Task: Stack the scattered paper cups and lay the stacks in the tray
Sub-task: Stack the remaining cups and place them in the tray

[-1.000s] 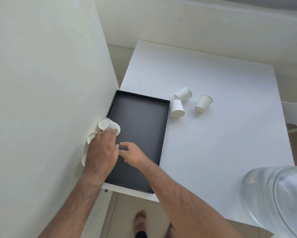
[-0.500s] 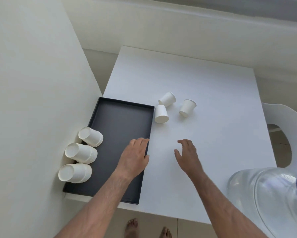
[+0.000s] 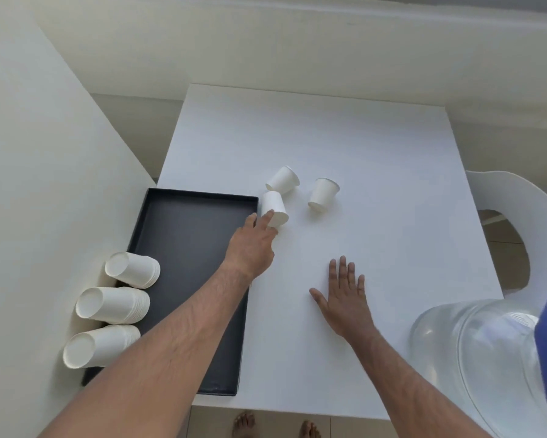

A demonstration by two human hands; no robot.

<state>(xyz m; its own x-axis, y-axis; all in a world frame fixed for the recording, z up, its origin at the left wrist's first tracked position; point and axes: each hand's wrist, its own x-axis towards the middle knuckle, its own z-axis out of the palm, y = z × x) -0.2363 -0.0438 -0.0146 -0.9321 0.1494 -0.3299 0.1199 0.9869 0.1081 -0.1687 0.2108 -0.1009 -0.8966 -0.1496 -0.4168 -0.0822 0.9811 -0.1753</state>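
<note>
Fingertips of your left hand (image 3: 252, 245) reach the nearest loose cup (image 3: 274, 209), just off the tray's far right corner.

Your left hand stretches across the right edge of the black tray (image 3: 183, 248), fingers extended and touching the rim end of that cup, which lies on the white surface (image 3: 376, 216); whether they have closed on it you cannot tell. Two more cups lie just beyond: one (image 3: 283, 179) right behind the first, another (image 3: 323, 195) a little to the right. Your right hand (image 3: 344, 295) is flat and spread, palm down on the surface, holding nothing. Three cup stacks (image 3: 114, 305) lie on their sides along the tray's left edge, bases toward the wall. A clear water jug (image 3: 474, 358) sits at lower right.
</note>
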